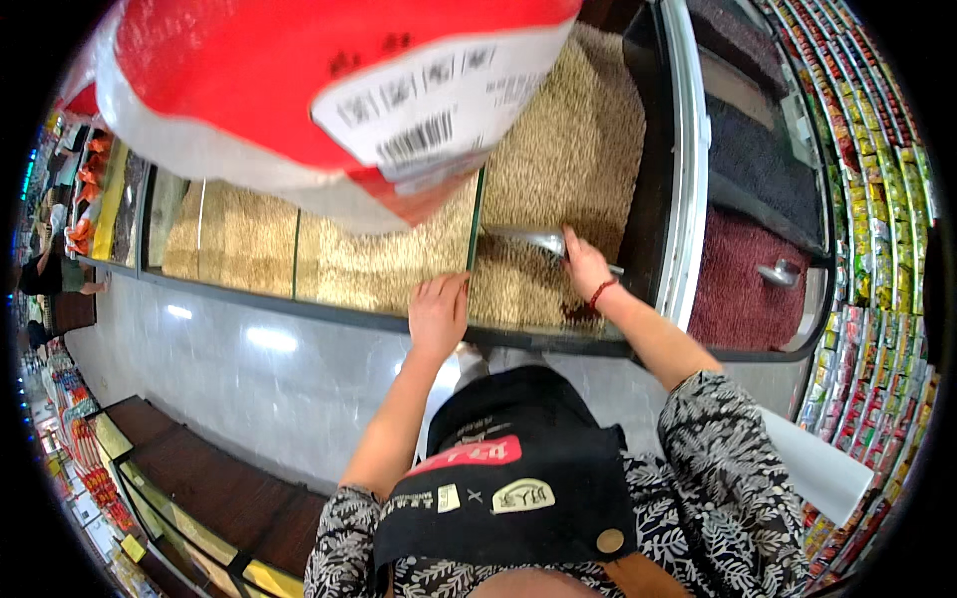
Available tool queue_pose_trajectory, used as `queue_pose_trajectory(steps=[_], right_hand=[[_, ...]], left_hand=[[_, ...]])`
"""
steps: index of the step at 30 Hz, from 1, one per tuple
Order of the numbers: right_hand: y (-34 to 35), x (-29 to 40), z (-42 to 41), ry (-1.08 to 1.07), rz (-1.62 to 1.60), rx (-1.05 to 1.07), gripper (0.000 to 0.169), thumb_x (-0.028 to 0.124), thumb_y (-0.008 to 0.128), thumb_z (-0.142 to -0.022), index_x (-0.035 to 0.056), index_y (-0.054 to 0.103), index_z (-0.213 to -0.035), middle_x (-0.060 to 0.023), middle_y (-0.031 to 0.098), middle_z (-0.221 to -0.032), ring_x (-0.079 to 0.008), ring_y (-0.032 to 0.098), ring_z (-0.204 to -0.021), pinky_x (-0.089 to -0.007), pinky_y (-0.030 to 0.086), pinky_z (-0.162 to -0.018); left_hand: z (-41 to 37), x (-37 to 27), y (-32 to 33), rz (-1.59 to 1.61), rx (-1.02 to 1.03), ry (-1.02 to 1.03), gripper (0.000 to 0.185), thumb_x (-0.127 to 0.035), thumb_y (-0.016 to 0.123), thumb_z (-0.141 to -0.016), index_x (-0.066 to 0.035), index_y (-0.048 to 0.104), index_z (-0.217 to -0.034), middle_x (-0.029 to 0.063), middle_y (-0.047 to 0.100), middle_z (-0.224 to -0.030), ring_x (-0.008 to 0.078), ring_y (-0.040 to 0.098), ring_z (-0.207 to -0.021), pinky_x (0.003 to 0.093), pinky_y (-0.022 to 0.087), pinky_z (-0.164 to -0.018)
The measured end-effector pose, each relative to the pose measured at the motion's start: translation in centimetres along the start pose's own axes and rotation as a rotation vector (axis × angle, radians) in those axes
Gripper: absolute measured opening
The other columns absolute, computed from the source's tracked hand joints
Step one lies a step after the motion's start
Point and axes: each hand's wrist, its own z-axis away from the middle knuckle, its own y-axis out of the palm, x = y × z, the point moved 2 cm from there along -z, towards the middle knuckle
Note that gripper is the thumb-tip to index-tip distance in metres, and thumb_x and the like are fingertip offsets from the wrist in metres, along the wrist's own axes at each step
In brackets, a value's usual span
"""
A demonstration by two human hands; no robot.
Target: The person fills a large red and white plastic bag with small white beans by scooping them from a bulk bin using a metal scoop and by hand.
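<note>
My right hand (588, 270) grips the handle of a metal scoop (540, 239), whose blade points left against pale grain (576, 134) in a bin. Just left of that, my left hand (439, 310) rests palm down on the front rim of the bins. Its fingertips lie near the foot of a glass divider (475, 217), and I see nothing held in it. Across the divider, the neighbouring bin holds lighter grain (374, 258). The tip of the scoop meets the grain close to the divider.
A red and white sign (247, 82) with writing hangs large over the bins. On the right, past a white metal frame (680, 164), dark red grain (748, 284) holds another metal scoop (780, 274). Packed shelves (867, 224) stand beyond. People (52, 273) are at far left.
</note>
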Motion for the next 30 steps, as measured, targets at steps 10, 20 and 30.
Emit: queue_pose_trajectory(steps=[10,20,30], right_hand=[[1.1,1.2,3.7,-0.032,-0.215,0.442,0.049,0.01,0.061,-0.076,0.0005,0.037,-0.118,-0.0275,0.058,-0.091,-0.0417,0.057,-0.087,-0.0453,0.045,-0.074],[2.1,-0.7,0.3,0.28,-0.61,0.732,0.031,0.009,0.056,-0.076,-0.0009,0.053,-0.106,-0.0116,0.061,-0.076,-0.0214,0.059,-0.065,-0.0341,0.046,-0.054],[-0.1,-2.5,1.7,0.508,-0.77,0.628,0.027,0.007,0.052,-0.072,-0.0039,0.057,-0.097,-0.0137,0.059,-0.074,-0.0201,0.057,-0.055,-0.0344,0.046,-0.049]], left_hand=[[0.1,-0.3,-0.1,0.009,-0.048,-0.006,0.018,-0.008,0.057,-0.078,-0.008,0.062,-0.096,0.0074,0.061,-0.09,0.0253,0.057,-0.082,0.0356,0.043,-0.076],[0.2,0.0,0.0,-0.02,-0.037,-0.02,0.019,-0.006,0.057,-0.077,-0.009,0.063,-0.095,0.0068,0.061,-0.089,0.0253,0.057,-0.081,0.0353,0.043,-0.075],[0.2,-0.2,-0.1,0.015,-0.063,-0.029,0.023,-0.004,0.056,-0.077,-0.009,0.062,-0.098,0.0068,0.06,-0.092,0.0249,0.057,-0.084,0.0358,0.043,-0.076]])
